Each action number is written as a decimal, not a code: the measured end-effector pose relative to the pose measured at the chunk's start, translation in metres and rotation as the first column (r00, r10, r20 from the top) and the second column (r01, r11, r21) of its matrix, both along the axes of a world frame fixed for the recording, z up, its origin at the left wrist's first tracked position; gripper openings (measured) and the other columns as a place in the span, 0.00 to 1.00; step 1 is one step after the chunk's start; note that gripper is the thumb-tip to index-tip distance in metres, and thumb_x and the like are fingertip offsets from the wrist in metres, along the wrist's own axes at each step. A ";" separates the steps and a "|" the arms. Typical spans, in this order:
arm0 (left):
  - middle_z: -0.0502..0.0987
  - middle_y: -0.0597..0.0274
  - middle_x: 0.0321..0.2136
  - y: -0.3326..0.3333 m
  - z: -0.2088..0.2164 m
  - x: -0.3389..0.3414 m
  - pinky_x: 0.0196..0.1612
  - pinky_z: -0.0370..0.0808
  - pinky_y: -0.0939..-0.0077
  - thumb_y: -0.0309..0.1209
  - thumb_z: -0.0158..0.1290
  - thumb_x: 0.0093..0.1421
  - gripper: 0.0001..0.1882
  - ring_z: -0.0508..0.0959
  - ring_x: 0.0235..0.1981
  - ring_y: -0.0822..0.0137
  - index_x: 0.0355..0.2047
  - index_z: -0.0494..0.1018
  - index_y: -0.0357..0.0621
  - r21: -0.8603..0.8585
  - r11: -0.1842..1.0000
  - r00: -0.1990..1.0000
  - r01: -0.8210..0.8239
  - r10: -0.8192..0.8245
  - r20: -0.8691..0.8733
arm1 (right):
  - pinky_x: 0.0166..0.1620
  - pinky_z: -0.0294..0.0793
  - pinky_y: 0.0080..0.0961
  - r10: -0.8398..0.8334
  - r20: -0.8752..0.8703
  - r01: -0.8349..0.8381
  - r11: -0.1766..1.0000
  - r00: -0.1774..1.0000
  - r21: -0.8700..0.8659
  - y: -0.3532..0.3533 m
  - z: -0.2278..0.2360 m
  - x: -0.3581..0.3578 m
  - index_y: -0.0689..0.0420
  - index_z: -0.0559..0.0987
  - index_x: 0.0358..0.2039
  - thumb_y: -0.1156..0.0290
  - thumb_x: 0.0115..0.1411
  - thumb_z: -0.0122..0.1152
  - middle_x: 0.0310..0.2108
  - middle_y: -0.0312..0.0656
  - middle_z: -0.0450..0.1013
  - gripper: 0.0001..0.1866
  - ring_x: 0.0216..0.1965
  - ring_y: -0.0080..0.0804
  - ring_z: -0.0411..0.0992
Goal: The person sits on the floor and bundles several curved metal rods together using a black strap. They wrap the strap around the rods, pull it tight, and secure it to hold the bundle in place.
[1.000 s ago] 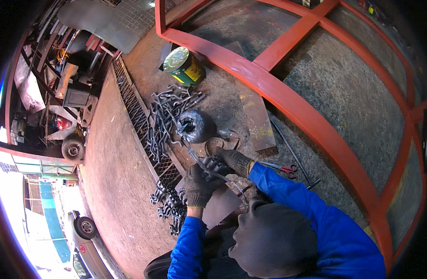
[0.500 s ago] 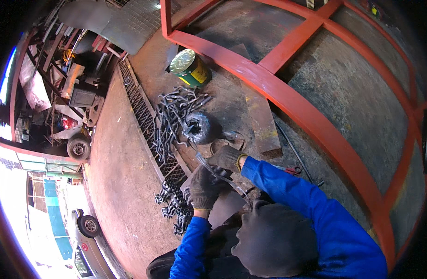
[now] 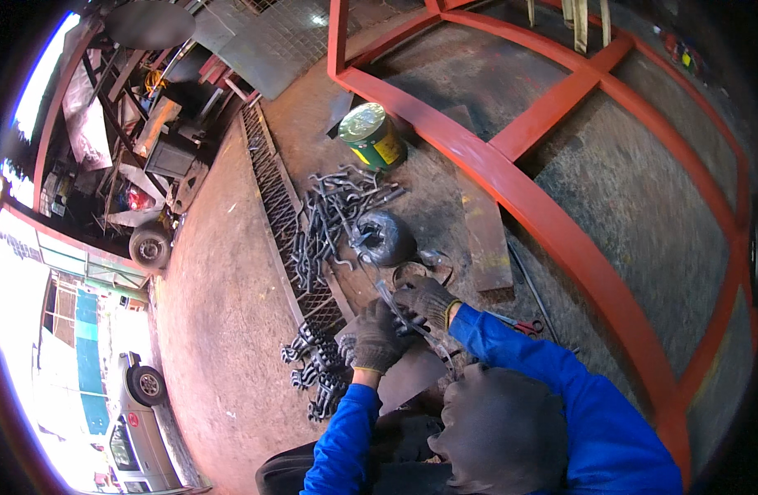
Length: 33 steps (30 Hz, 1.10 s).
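My left hand (image 3: 377, 337), in a dark knit glove, is closed round dark metal pieces beside a grey flat sheet (image 3: 412, 375). Close by on its right, my gloved right hand (image 3: 428, 299) has its fingers curled in at the same pieces and a shiny, clear plastic strip (image 3: 433, 340). That strip runs between the hands and down toward my lap. Fingers cover most of the held pieces, so their full shape is hidden. Just beyond the hands sits a roll wrapped in dark plastic (image 3: 387, 239), next to a heap of bent metal rods (image 3: 334, 210).
Several bundled bent rods (image 3: 317, 371) lie left of my left hand. A long metal grating (image 3: 268, 157) stretches away behind the heap. There is a green-yellow can (image 3: 373, 139) beyond it. An orange-red steel frame (image 3: 478, 161) spans the right side. Red-handled scissors (image 3: 527, 327) lie near my right sleeve.
The whole view has shifted, so the floor items appear farther right and slightly lower. Both hands stay close together at the strip and metal pieces, with only slight finger movement.
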<state>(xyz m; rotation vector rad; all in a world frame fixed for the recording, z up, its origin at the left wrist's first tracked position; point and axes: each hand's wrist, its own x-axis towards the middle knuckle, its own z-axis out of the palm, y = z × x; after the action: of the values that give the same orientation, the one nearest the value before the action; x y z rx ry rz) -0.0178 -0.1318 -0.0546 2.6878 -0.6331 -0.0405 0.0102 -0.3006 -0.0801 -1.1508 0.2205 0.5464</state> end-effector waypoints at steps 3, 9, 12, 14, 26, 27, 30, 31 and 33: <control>0.72 0.43 0.43 0.005 -0.015 0.004 0.51 0.67 0.51 0.47 0.69 0.39 0.41 0.70 0.47 0.42 0.49 0.67 0.38 0.024 1.000 1.000 0.018 -0.018 0.016 | 0.29 0.78 0.30 0.021 -0.013 -0.022 0.994 1.000 -0.106 0.003 -0.009 0.006 0.58 0.75 0.49 0.64 0.58 0.62 0.31 0.43 0.77 0.20 0.30 0.30 0.76; 0.72 0.42 0.42 0.003 -0.002 0.005 0.50 0.68 0.52 0.50 0.68 0.41 0.40 0.70 0.46 0.42 0.48 0.67 0.37 0.006 1.000 0.998 -0.015 0.016 -0.064 | 0.37 0.78 0.31 0.244 0.198 -0.149 0.905 0.949 -0.399 0.001 -0.008 0.008 0.56 0.80 0.41 0.65 0.60 0.57 0.33 0.44 0.78 0.12 0.32 0.35 0.77; 0.71 0.45 0.42 0.000 -0.001 0.001 0.50 0.67 0.51 0.53 0.66 0.44 0.36 0.69 0.46 0.43 0.45 0.72 0.39 0.045 0.998 0.998 -0.035 0.038 -0.056 | 0.40 0.76 0.34 0.268 0.368 -0.034 0.846 0.890 -0.533 0.003 -0.034 0.006 0.53 0.81 0.39 0.64 0.61 0.54 0.34 0.45 0.79 0.11 0.33 0.42 0.77; 0.70 0.45 0.44 -0.003 0.008 -0.001 0.51 0.67 0.50 0.53 0.66 0.43 0.38 0.69 0.47 0.42 0.47 0.70 0.39 0.103 0.995 1.000 -0.014 0.014 -0.001 | 0.41 0.75 0.35 0.211 0.240 -0.065 0.863 0.948 -0.501 0.002 -0.018 0.006 0.52 0.82 0.38 0.63 0.61 0.54 0.33 0.47 0.79 0.12 0.34 0.46 0.77; 0.68 0.39 0.49 -0.004 0.011 -0.002 0.55 0.66 0.52 0.51 0.67 0.40 0.48 0.69 0.51 0.41 0.55 0.63 0.32 0.015 0.997 0.994 -0.080 0.081 -0.068 | 0.21 0.75 0.24 -0.044 -0.086 0.029 0.986 0.995 -0.165 0.003 -0.002 0.004 0.53 0.78 0.35 0.63 0.63 0.55 0.26 0.34 0.74 0.08 0.21 0.25 0.73; 0.68 0.38 0.50 -0.003 0.007 -0.003 0.57 0.65 0.51 0.53 0.67 0.40 0.50 0.68 0.52 0.41 0.56 0.62 0.32 0.022 0.996 0.995 -0.081 0.082 -0.053 | 0.21 0.74 0.24 -0.036 -0.115 0.013 0.981 0.993 -0.194 0.005 0.005 0.003 0.52 0.77 0.35 0.63 0.63 0.55 0.26 0.34 0.72 0.07 0.19 0.25 0.71; 0.67 0.38 0.52 -0.005 0.000 -0.004 0.60 0.62 0.51 0.56 0.66 0.39 0.54 0.66 0.55 0.42 0.59 0.61 0.30 0.031 0.995 0.995 -0.090 0.091 -0.047 | 0.19 0.73 0.23 -0.065 -0.109 0.031 0.956 0.992 -0.290 0.007 0.013 0.005 0.51 0.77 0.36 0.63 0.63 0.55 0.24 0.33 0.70 0.07 0.19 0.25 0.70; 0.67 0.38 0.53 -0.007 0.000 -0.003 0.60 0.62 0.51 0.57 0.65 0.39 0.54 0.66 0.55 0.42 0.59 0.61 0.30 0.026 0.994 0.992 -0.103 0.105 -0.076 | 0.18 0.72 0.23 -0.073 -0.105 0.041 0.960 0.992 -0.277 0.007 0.015 0.004 0.51 0.77 0.36 0.63 0.62 0.56 0.24 0.33 0.71 0.07 0.18 0.26 0.69; 0.67 0.38 0.53 -0.007 0.001 -0.003 0.60 0.62 0.52 0.57 0.65 0.39 0.55 0.67 0.55 0.42 0.59 0.61 0.30 0.036 0.993 0.990 -0.117 0.119 -0.072 | 0.16 0.70 0.22 -0.086 -0.098 0.059 0.967 0.992 -0.248 0.005 0.018 0.003 0.52 0.78 0.35 0.63 0.61 0.58 0.24 0.34 0.71 0.07 0.17 0.26 0.69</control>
<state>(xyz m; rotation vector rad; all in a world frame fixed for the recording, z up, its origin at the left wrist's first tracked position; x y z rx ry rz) -0.0206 -0.1390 -0.0533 2.7345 -0.4541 -0.1195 0.0137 -0.2958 -0.0617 -1.3483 0.4312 0.5269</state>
